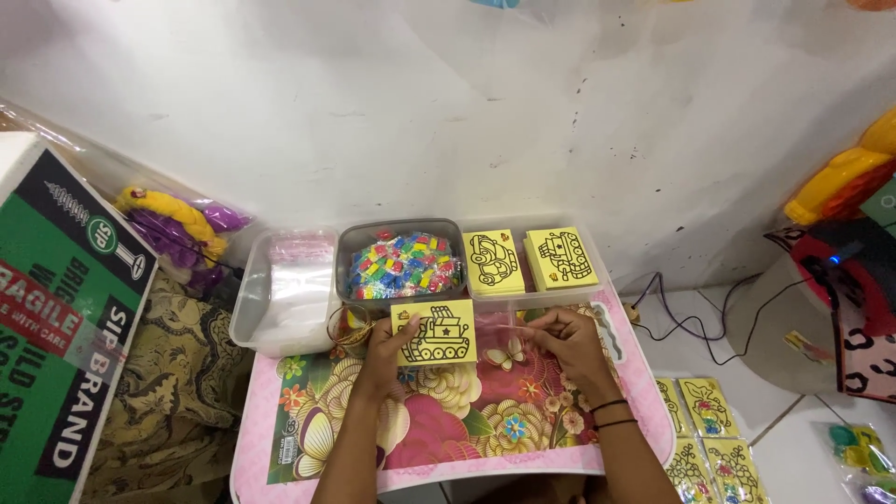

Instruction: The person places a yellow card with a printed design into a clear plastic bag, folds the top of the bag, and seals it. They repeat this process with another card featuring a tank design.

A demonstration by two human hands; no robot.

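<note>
On the flowered pink table (pixel 448 439), just in front of the row of tubs, my left hand (pixel 385 350) holds a yellow card (pixel 435 332) with a black ship outline. My thumb lies on the card's left edge and my fingers are curled shut behind it, so the card stands tilted up toward me, above the tabletop. My right hand (pixel 566 338) sits just beside the card's right side, fingers bent and pinched together on a clear bag (pixel 509 331) that is hard to make out against the flower pattern; I cannot tell whether that bag touches the card. Two dark bands circle my right wrist.

Behind my hands, three clear tubs stand side by side against the white wall. The left tub (pixel 245 313) holds a stack of clear bags, the middle tub (pixel 347 245) is full of small coloured packets, and the right tub (pixel 597 271) carries two piles of yellow cards (pixel 527 259) with black outlines. To my right, on the white floor, more bagged cards (pixel 709 439) lie near a black cable (pixel 686 327). At my left stands a green box (pixel 56 327).
</note>
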